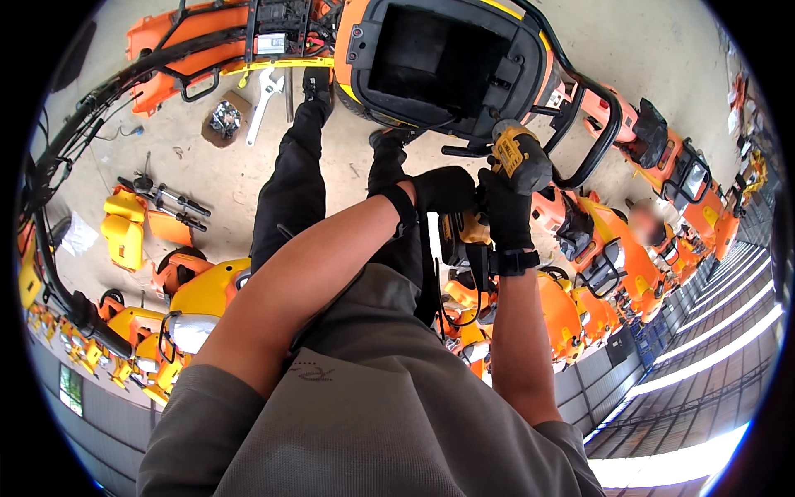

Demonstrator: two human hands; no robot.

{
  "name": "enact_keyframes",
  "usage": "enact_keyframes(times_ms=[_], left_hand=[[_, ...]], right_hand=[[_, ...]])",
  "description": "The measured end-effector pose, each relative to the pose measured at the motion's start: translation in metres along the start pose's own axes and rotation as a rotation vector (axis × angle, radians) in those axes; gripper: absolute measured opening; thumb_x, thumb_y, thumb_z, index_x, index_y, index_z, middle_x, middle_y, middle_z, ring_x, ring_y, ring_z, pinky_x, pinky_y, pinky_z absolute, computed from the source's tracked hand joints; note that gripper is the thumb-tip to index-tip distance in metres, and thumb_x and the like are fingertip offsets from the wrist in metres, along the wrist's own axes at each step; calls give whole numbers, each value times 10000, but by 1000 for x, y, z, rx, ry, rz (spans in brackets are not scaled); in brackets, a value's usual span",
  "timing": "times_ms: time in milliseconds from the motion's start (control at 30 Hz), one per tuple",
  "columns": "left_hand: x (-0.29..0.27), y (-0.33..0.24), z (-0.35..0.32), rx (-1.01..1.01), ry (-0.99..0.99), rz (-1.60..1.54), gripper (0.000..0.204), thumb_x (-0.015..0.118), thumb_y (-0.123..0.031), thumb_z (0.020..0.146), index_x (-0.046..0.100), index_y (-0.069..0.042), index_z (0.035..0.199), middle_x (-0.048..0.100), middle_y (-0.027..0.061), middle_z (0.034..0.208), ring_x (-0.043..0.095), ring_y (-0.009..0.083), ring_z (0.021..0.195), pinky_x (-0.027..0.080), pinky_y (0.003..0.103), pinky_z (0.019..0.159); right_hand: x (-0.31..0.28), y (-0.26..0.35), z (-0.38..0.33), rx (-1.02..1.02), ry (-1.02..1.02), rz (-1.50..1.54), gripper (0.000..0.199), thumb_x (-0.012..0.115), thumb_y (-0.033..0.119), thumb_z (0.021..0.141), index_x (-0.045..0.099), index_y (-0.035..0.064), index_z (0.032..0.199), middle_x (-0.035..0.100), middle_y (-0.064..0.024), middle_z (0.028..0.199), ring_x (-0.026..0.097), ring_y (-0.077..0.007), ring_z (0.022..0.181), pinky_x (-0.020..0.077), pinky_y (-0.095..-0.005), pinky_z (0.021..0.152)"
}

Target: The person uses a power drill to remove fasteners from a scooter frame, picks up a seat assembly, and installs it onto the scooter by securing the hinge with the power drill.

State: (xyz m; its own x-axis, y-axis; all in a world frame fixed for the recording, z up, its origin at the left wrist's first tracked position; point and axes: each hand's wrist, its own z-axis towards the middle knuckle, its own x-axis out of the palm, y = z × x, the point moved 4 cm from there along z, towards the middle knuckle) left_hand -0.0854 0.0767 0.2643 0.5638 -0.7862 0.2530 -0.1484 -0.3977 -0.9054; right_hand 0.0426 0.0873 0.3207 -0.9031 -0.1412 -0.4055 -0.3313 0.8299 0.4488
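A yellow and black cordless drill (520,157) is in my right hand (505,207), whose black-gloved fingers wrap its handle. The drill's nose tilts up toward the near edge of an orange and black scooter body (439,62) with an open black compartment. Below the grip, the drill's battery end (464,236) shows between my wrists. Close beside the handle is my left hand (447,190), also in a black glove, with its fingers curled. What those fingers hold, if anything, is hidden. A black bar (468,151) of the scooter lies just left of the drill's nose.
An adjustable wrench (265,106) and a carton of small metal parts (224,120) lie on the floor at left. Farther left are yellow parts (124,228) and a fork assembly (170,199). Orange scooters (638,265) line the right; another person (650,222) is among them.
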Motion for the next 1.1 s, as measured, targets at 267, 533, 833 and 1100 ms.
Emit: enact_keyframes(times_ms=[267,533,833,1100], left_hand=[[-43,34,31,15,-453,109,143,598,-139,888,650,-20,948,669,142,860,681,220,733,527,329,606],[-70,1,62,-53,-462,578,181,642,-190,884,658,-46,992,686,183,929,684,256,825,540,364,694],[-54,72,115,285,-678,-215,277,597,-214,950,654,48,1021,675,116,930,658,204,821,542,332,728],[-58,70,118,252,-606,17,217,633,-179,926,656,28,988,668,103,899,657,201,793,552,328,712]], right_hand=[[-2,-1,4,-131,-31,-89,162,689,123,864,603,53,983,581,0,692,531,-89,525,412,-233,460],[-25,-19,13,-213,-30,-365,443,729,237,814,575,-27,1134,643,-154,1081,618,-272,984,496,-363,858],[-25,-23,12,-433,-113,-450,209,735,142,864,616,20,985,605,-8,799,569,-78,685,458,-244,577],[-25,-25,9,-216,-31,-466,425,761,278,814,600,-3,1089,646,-120,952,619,-236,861,491,-338,751]])
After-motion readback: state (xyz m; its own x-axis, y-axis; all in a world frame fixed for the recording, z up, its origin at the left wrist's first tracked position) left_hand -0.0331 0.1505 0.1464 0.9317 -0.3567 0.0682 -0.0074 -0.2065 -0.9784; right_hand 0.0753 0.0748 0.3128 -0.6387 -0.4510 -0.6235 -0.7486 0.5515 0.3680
